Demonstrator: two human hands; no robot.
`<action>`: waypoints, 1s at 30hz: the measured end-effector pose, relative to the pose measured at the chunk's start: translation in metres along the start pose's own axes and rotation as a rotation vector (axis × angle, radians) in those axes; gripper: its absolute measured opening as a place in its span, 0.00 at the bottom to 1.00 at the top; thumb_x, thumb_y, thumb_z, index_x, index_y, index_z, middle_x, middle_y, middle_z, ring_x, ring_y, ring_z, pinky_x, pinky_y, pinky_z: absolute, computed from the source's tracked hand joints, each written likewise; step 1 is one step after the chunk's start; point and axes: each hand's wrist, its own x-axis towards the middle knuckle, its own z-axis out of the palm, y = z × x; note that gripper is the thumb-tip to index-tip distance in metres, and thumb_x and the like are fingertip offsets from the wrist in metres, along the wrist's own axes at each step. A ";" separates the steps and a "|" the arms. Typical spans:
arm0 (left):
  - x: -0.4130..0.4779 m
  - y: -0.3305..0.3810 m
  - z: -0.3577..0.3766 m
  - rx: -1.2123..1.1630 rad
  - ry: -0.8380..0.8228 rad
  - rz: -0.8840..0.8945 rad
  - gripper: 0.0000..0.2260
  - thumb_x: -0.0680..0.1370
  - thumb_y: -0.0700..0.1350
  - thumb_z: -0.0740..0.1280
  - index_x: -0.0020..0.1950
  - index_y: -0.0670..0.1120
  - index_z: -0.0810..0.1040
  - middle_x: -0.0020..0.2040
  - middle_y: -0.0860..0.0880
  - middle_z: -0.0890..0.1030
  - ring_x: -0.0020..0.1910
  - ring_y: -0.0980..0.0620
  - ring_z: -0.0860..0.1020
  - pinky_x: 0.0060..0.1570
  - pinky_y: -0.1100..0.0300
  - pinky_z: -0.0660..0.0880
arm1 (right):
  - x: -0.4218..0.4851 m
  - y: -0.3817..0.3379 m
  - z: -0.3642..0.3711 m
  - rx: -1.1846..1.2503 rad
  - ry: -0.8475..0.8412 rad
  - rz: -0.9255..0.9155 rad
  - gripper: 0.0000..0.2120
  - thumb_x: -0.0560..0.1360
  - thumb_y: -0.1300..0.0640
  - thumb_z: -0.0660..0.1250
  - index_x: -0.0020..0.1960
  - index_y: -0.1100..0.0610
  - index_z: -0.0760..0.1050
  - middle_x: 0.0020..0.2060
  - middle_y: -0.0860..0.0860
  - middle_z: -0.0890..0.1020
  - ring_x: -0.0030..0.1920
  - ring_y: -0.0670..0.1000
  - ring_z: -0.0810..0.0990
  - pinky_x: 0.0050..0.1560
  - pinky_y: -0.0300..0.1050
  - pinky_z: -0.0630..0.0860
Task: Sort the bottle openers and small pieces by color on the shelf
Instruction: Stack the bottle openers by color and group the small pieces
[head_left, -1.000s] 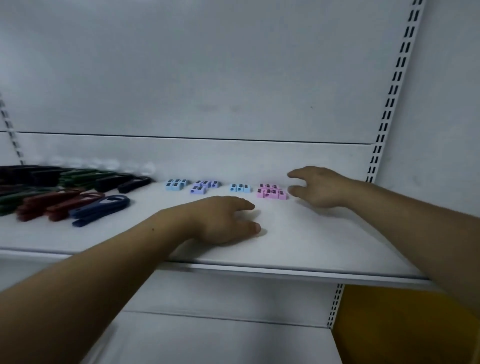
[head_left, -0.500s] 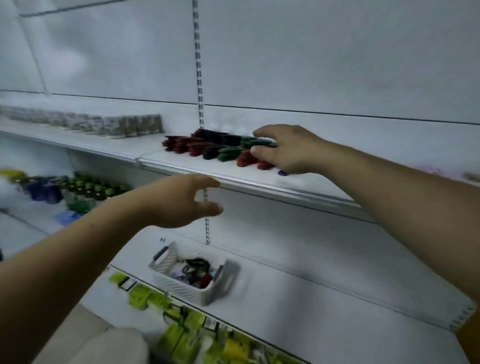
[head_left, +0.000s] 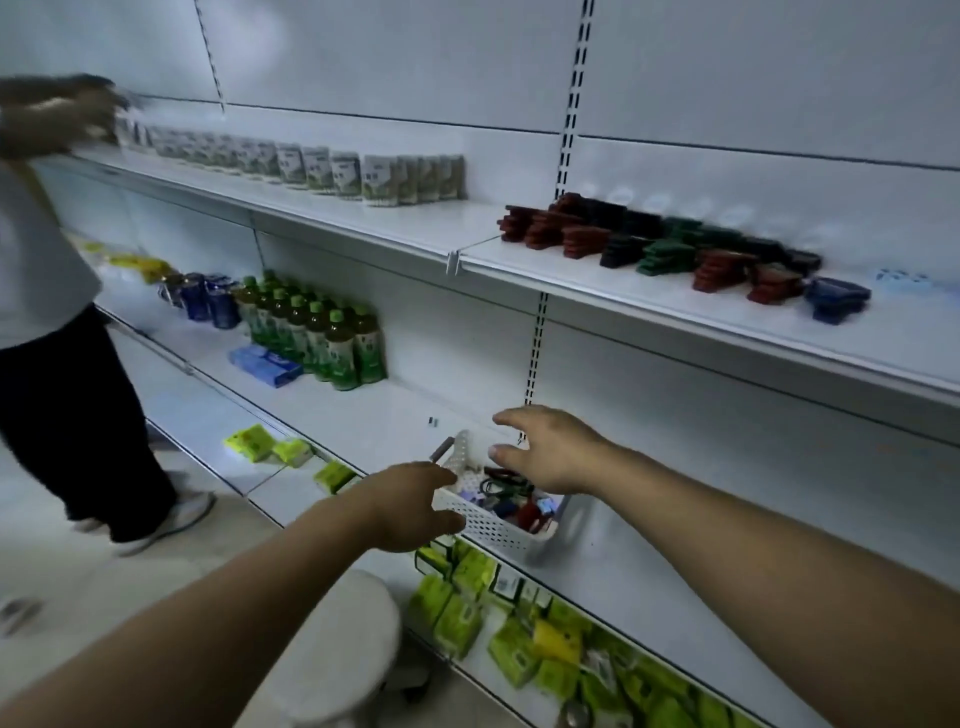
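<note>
White shop shelving, seen from my head camera looking down along the wall. My 2 bare arms reach toward a white perforated basket on the lower shelf, near the middle of the view. Inside is a loose mix of unsorted items: dark looped openers and small red and blue bits, too tangled to count.

My left hand is at the basket's near left corner, fingers loosely curved and holding nothing. I cannot tell whether it touches the rim. My right hand hovers over the basket's far side, fingers spread wide and empty. It is probably placed to pick out a piece while the left steadies the basket.

On the upper shelf, to the right, bottle openers lie in short stacks by color: red, navy, green, red again, then 1 blue stack farthest right. Pale blue small pieces sit beyond them, blurred. The stacks seem meant to keep each color together, so I judge the sorting partly done.

At far left another person stands at the shelves. Green bottles stand left of the basket on its shelf, and a white stool sits below my left arm.
</note>
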 end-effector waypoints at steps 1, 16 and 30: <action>0.012 -0.005 0.009 -0.001 -0.024 -0.009 0.29 0.77 0.59 0.64 0.75 0.51 0.62 0.75 0.50 0.63 0.73 0.51 0.63 0.70 0.58 0.60 | 0.011 0.010 0.012 0.006 -0.027 0.028 0.28 0.78 0.41 0.59 0.75 0.49 0.61 0.75 0.50 0.63 0.73 0.52 0.62 0.69 0.44 0.60; 0.231 -0.063 0.095 -0.014 -0.121 -0.044 0.21 0.78 0.57 0.62 0.65 0.45 0.73 0.64 0.43 0.73 0.65 0.44 0.69 0.66 0.52 0.65 | 0.177 0.131 0.154 -0.032 -0.328 0.238 0.47 0.71 0.40 0.70 0.78 0.52 0.47 0.76 0.57 0.54 0.73 0.59 0.59 0.70 0.52 0.64; 0.310 -0.065 0.145 0.112 -0.365 -0.004 0.47 0.68 0.59 0.74 0.77 0.45 0.51 0.72 0.41 0.62 0.71 0.40 0.64 0.67 0.49 0.64 | 0.203 0.166 0.215 -0.202 -0.340 0.356 0.40 0.66 0.39 0.71 0.70 0.51 0.57 0.66 0.56 0.60 0.67 0.60 0.61 0.65 0.54 0.65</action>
